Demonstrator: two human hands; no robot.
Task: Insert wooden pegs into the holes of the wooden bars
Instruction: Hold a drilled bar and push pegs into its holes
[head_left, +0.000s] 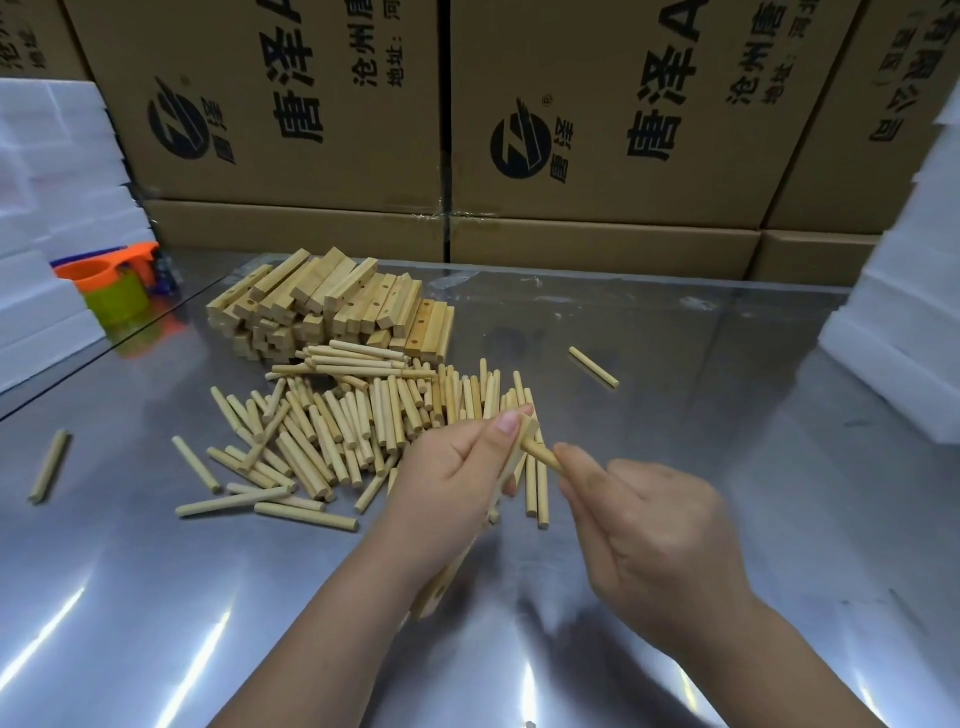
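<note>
L hand grips a wood bar over the table's front middle; R hand pinches a peg, tip at the bar's top end; loose pegs & stacked bars lie toward back left; boxes behind read "唐泽".

Left hand and right hand bare, forearms uncovered to frame edge, nails short and plain

A packing workshop: stacked printed cartons behind a steel table.
</note>
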